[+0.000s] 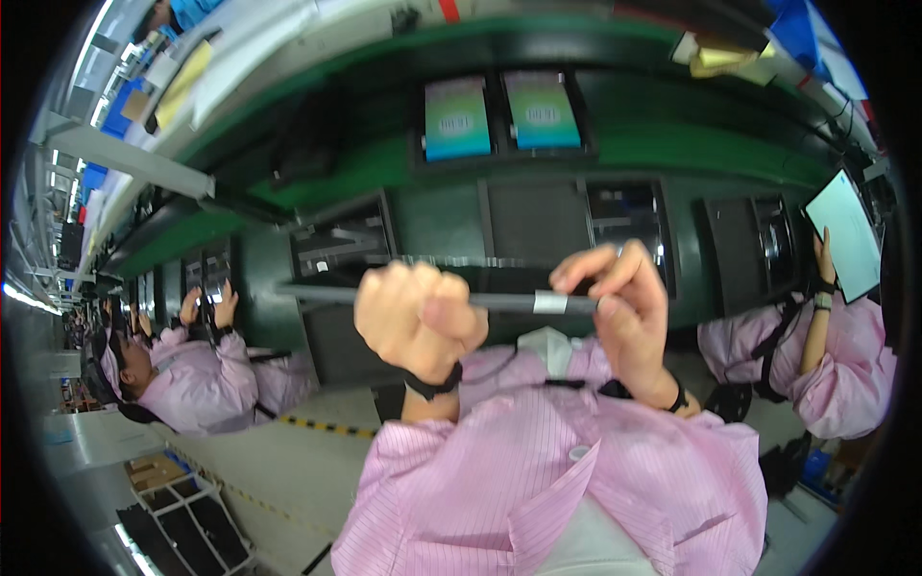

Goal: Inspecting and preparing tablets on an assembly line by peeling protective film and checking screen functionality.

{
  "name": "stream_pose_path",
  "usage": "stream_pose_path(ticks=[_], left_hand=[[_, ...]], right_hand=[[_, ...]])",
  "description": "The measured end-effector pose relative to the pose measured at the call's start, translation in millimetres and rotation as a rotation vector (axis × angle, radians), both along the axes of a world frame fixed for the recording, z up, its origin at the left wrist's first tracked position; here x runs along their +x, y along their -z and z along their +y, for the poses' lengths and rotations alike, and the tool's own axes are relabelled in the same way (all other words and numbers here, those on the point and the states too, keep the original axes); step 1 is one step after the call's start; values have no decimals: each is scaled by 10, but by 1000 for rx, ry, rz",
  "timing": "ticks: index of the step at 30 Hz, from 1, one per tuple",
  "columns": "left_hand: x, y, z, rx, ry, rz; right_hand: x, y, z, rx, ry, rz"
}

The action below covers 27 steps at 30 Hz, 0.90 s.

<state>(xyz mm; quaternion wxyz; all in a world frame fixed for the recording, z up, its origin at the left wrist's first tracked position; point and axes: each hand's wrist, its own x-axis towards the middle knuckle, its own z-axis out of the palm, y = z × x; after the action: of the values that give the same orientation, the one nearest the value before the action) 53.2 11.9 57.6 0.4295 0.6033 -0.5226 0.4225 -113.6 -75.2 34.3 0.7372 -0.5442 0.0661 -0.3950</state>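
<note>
My left hand is closed in a fist around the middle of a thin dark grey bar-like piece, seen edge-on and nearly level in front of my chest. Its full shape cannot be made out from this side. A white label sits toward its right part. My right hand has its fingers bent, thumb and fingertips pinched at the bar's right end. Both wrists carry black straps. Beyond the bar lie a black tray and a dark glossy panel on the green bench.
Two tablets with lit screens rest at the bench's far side. Another dark tray stands left. At right a co-worker holds a pale flat panel; another co-worker in pink works at left. A metal arm juts in upper left.
</note>
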Motion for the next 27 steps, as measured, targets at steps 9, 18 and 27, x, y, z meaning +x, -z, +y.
stream_pose_path(ticks=[9, 18, 27], left_hand=[[6, -93, -59, -73, 2, 6], [-47, -127, 79, -90, 11, -29], [-113, -226, 149, -53, -13, -64]], right_hand=[[21, -94, 9, 44, -15, -74], [20, -60, 68, 24, -19, -78], [-45, -34, 90, -20, 3, -100]])
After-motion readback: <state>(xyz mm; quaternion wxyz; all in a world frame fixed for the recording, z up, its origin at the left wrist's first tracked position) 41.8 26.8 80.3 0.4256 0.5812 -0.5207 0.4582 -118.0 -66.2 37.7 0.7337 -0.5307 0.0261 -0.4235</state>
